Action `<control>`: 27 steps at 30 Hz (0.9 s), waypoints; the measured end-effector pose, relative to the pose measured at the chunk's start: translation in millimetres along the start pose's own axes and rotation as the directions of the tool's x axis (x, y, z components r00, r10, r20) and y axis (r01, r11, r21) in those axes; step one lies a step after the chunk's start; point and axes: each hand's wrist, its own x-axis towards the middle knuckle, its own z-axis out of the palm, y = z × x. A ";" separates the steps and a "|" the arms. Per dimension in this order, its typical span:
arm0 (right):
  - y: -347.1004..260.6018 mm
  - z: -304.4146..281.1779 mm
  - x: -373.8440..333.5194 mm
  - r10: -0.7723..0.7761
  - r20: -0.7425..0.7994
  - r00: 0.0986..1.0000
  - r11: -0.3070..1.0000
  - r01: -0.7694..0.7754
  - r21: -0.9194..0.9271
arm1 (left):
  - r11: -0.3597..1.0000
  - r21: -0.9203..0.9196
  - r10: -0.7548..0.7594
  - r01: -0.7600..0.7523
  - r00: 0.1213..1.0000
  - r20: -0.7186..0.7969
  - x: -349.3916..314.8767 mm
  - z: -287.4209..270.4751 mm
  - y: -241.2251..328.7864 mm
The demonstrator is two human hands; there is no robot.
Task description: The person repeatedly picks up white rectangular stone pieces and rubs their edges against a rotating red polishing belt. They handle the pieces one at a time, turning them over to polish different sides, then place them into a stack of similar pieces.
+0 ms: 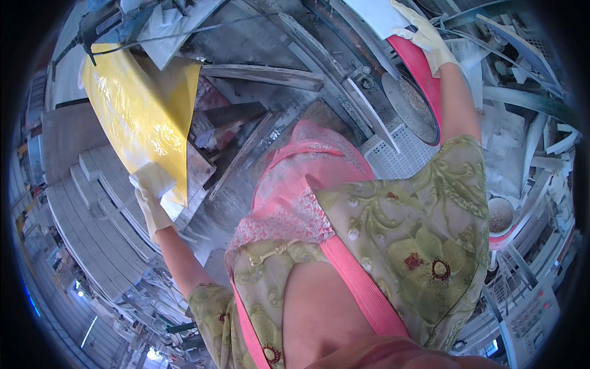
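Yellow sheet (138, 111), glossy and limp, hanging at upper left of the view, draped from near a dark tool (101, 24) down toward stacked grey slabs (92, 209). Pinched at its lower corner by the left hand (150, 194), white-gloved, fingers closed on the sheet's edge, forearm bare and reaching up from a green flowered sleeve (212, 307). Raised high at upper right, the right hand (424, 34), also in a white glove, fingers curled over the edge of a pale flat panel (375, 15) just above a red-rimmed round basin (424, 80); grip closed on that edge, thumb hidden. Both hands well apart, 1 at each side of the view. Between them, a dusty grey work surface with long pale strips (264, 74) lying across it and a white perforated tray (393, 157) just below the basin. Pink cloth (307, 178) and flowered green fabric filling the middle and lower view. A 2nd round bowl (501, 215) with pale contents at far right, beside scattered white offcuts (522, 135).
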 end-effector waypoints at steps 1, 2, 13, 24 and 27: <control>8.0 0.3 -0.9 -0.019 -0.010 1.000 1.000 0.019 -0.001 | 1.000 -0.006 0.001 -0.001 1.000 0.001 -1.9 -0.1 0.3; 16.8 0.5 -3.2 -0.035 -0.022 0.999 0.999 0.035 -0.003 | 1.000 -0.012 0.003 -0.003 1.000 0.008 -3.7 0.8 0.6; -66.4 57.6 6.9 0.034 -0.139 0.990 0.690 -0.124 -0.713 | 0.996 -0.084 0.050 -0.043 0.996 0.080 -14.2 12.2 11.3; -83.7 30.8 46.3 -0.411 -0.195 0.891 0.746 0.205 -0.633 | 0.990 -0.139 0.049 -0.024 0.981 0.185 -5.3 12.4 -1.6; -97.1 28.9 71.9 -0.003 0.049 0.999 0.856 0.028 -0.517 | 0.966 -0.233 0.133 -0.109 0.987 0.092 3.4 4.5 -27.9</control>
